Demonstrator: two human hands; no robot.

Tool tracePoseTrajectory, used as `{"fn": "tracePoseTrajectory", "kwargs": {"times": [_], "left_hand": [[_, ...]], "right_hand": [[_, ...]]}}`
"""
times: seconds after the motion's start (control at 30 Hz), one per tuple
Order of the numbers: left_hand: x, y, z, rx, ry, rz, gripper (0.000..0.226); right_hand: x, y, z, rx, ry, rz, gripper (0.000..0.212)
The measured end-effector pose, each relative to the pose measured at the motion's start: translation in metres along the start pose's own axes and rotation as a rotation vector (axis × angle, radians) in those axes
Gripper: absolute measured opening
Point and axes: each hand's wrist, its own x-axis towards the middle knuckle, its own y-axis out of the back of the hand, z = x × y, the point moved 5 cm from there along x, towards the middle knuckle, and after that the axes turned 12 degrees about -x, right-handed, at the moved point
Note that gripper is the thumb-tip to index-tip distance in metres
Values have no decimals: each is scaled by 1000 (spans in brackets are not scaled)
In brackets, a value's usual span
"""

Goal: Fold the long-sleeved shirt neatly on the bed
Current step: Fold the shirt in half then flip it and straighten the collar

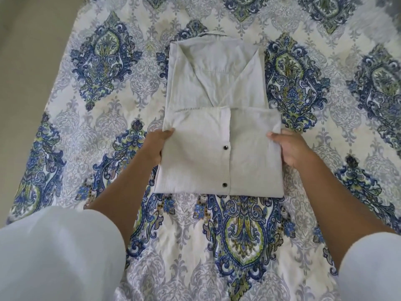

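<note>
A pale grey long-sleeved shirt [217, 88] lies in the middle of the bed, its sleeves crossed over the back and its collar at the far end. The near part is folded up over itself, showing the button placket with two dark buttons. My left hand [155, 144] grips the left edge of that folded layer, thumb on top and fingers tucked beneath the cloth. My right hand [288, 147] holds the right edge the same way, thumb on the fabric.
The bed carries a white cover [243, 233] with blue and green ornamental medallions. A bare beige floor or wall [28, 61] lies past the bed's left edge. My white sleeves fill both lower corners.
</note>
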Motion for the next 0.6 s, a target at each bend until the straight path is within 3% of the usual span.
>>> {"fn": "tracePoseTrajectory", "kwargs": {"times": [0.1,0.2,0.37,0.47,0.6], "left_hand": [[4,-2,8,139,-104,137,19],[5,-1,17,271,-216,252,16],[10,7,20,447,-264,257,17],[12,0,28,502,-295,234,10],[15,-4,32,575,-315,317,24]], "right_hand": [[10,1,7,-97,-55,68,10],[15,-2,0,-142,-33,87,21],[28,2,-11,-252,8,121,45],[32,2,-17,-373,14,106,39],[36,-5,-27,-317,71,59,30]]}}
